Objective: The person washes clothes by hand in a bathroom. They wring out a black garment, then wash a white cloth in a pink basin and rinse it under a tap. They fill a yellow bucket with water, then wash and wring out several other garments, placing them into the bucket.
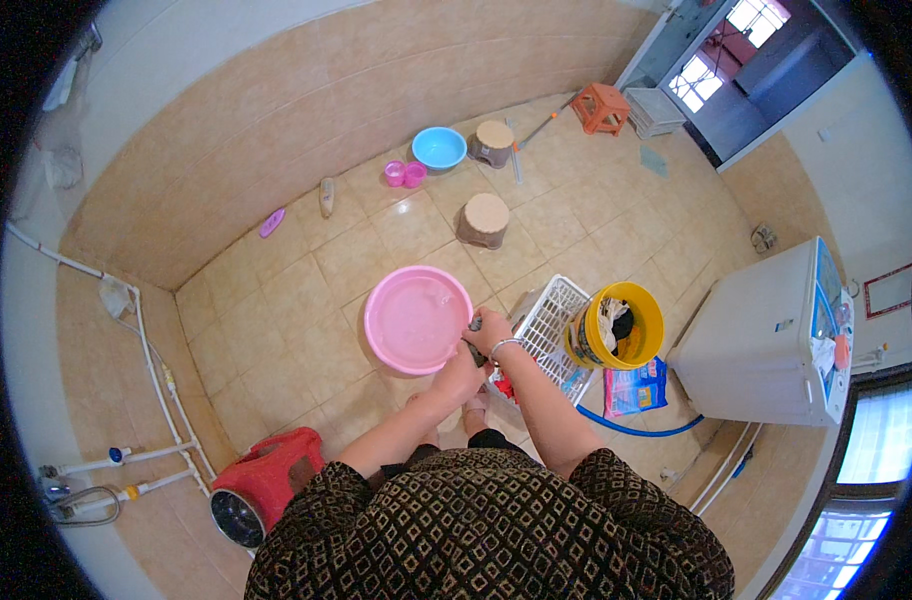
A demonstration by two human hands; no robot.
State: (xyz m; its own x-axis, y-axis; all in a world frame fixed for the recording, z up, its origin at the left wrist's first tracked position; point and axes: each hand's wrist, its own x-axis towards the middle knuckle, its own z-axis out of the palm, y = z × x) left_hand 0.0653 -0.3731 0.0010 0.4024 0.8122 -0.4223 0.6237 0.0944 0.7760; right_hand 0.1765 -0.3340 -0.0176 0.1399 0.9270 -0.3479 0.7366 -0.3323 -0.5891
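Both hands are close together in front of me, gripping a small, dark grey, bunched cloth [474, 346]. My left hand [460, 373] has its fingers on the lower end of it. My right hand [492, 330], with a bracelet at the wrist, pinches the upper end. The cloth is mostly hidden by the fingers, so its kind is unclear. It is held at the right rim of a round pink plastic basin [415, 322] on the tiled floor. Glints show inside the basin, possibly from water.
Right of my hands stand a white plastic basket [550, 334] with red cloth and a yellow bucket [655, 330] of clothes. Beyond are a detergent bag [636, 388], a blue hose [643, 432] and a washing machine [748, 337]. A stool [484, 217] stands ahead; a red appliance [283, 469] is lower left.
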